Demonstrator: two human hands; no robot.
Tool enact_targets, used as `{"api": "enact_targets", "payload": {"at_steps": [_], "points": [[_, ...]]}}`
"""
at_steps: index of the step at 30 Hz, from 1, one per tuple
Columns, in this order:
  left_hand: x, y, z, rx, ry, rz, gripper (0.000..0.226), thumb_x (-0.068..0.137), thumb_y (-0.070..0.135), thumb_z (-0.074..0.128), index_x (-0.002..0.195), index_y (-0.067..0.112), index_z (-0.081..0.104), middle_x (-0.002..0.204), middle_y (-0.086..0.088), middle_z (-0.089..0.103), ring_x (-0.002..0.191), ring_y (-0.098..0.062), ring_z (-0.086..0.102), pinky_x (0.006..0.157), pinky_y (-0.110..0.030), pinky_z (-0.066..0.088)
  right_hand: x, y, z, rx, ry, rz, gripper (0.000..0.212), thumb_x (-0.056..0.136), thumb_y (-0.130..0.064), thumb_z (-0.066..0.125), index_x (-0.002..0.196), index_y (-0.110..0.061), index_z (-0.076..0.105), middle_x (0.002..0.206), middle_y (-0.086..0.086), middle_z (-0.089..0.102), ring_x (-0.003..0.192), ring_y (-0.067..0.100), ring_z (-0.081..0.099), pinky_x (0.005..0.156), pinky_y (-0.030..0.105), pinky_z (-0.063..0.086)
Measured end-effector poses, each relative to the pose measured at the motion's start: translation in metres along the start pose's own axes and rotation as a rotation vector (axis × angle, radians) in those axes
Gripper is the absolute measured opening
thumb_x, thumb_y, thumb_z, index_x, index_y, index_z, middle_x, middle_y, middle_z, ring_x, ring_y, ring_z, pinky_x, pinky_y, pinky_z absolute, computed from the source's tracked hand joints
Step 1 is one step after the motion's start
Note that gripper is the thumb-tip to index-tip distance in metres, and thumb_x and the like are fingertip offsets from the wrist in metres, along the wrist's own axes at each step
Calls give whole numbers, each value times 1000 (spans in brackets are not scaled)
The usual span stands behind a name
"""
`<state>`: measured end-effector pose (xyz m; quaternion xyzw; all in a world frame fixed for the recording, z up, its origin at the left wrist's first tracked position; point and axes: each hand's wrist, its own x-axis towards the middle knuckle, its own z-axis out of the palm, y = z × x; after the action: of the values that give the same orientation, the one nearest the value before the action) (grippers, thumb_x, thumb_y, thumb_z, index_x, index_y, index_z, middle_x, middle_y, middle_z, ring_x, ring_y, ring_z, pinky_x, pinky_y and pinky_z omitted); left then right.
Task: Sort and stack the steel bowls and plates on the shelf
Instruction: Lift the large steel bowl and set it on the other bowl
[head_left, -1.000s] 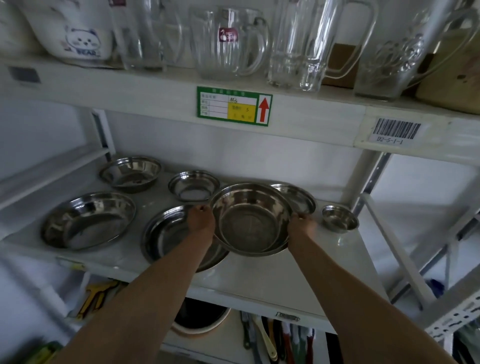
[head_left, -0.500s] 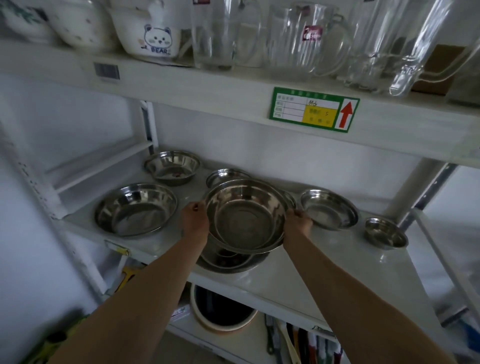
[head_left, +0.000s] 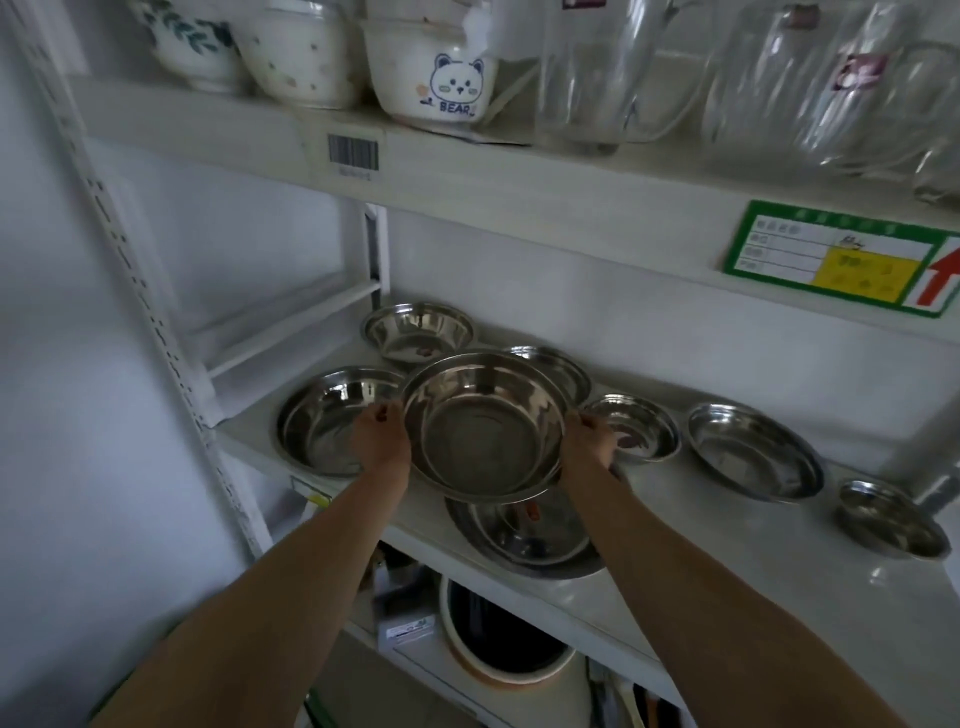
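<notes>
A large steel bowl (head_left: 485, 431) hangs tilted above the white shelf (head_left: 727, 582), held at its rim by my left hand (head_left: 382, 439) and my right hand (head_left: 589, 441). Below it on the shelf lies a wide flat steel plate (head_left: 524, 540). To the left sits a wide steel bowl (head_left: 324, 415), partly behind my left hand. A deep bowl (head_left: 418, 330) stands at the back, with another bowl (head_left: 558, 366) half hidden behind the held one. To the right are a small bowl (head_left: 636, 426), a shallow plate (head_left: 753, 449) and a tiny bowl (head_left: 891, 519).
The upper shelf (head_left: 519, 182) carries ceramic bowls, one with a bear print (head_left: 441, 78), and glass jugs (head_left: 592, 67). A green label (head_left: 841, 260) sticks on its edge. White uprights (head_left: 135, 291) frame the left. A round pot (head_left: 504, 639) sits on the shelf below.
Both hands have carried the large bowl leftward, off the flat plate and toward the wide bowl on the left. The camera view has swung left as well.
</notes>
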<state>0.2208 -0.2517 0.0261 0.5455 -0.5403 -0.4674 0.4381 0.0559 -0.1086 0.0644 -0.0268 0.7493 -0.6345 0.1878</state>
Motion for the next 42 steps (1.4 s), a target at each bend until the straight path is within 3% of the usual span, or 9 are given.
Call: {"api": "enact_targets", "payload": {"at_steps": [2,6,9,13,20,25,37,42], "points": [[10,1,-15,29,40,-6,32,93,33,49,78,12,67,72,-7,70,67,-22,67,68,-37,58,-5,0,19,-13,-20,-10,21,96,-19,52,109,-14,68,101,7,68,77,22,60,69,27,46],[29,1,-41,-11,80,-7,30,95,27,51,66,22,58,66,2,63,62,-9,59,60,-23,47,-14,0,57,-33,-39,12,23,92,-24,59,110,-15,70,115,11,70,105,33,63,96,41,51],[49,-1,-58,53,110,24,35,95,23,48,63,15,59,66,-5,65,64,-18,61,64,-26,46,-15,-1,84,-60,-80,34,28,90,-26,60,115,-17,69,118,10,69,109,34,62,99,43,50],[72,-6,-75,64,145,48,39,92,22,49,54,19,53,60,-6,62,59,-21,58,69,-37,53,-20,-4,115,-51,-120,7,28,89,-25,58,113,-16,69,112,10,71,105,34,63,96,41,51],[103,-14,-97,37,216,42,38,93,22,51,55,17,55,62,-9,63,57,-18,53,66,-30,47,-22,0,157,-78,-196,-16,26,89,-23,59,111,-14,69,102,9,70,95,28,64,89,36,52],[122,-23,-104,64,210,36,37,93,25,51,60,13,61,60,-6,64,54,-16,53,65,-28,47,-16,6,177,-163,-195,-58,25,90,-27,59,110,-17,70,111,11,71,104,31,64,88,31,49],[135,-45,-111,138,181,63,41,92,20,47,52,17,51,50,-2,51,46,-12,41,53,-20,31,-9,28,198,-264,-197,-75,26,93,-24,55,112,-13,69,113,12,70,109,31,62,82,26,40],[139,-54,-108,151,189,51,38,91,22,48,54,18,57,50,2,54,47,-12,47,55,-22,37,-5,35,202,-304,-186,-112,24,92,-24,55,108,-14,70,108,10,71,104,30,64,79,24,39]]}}
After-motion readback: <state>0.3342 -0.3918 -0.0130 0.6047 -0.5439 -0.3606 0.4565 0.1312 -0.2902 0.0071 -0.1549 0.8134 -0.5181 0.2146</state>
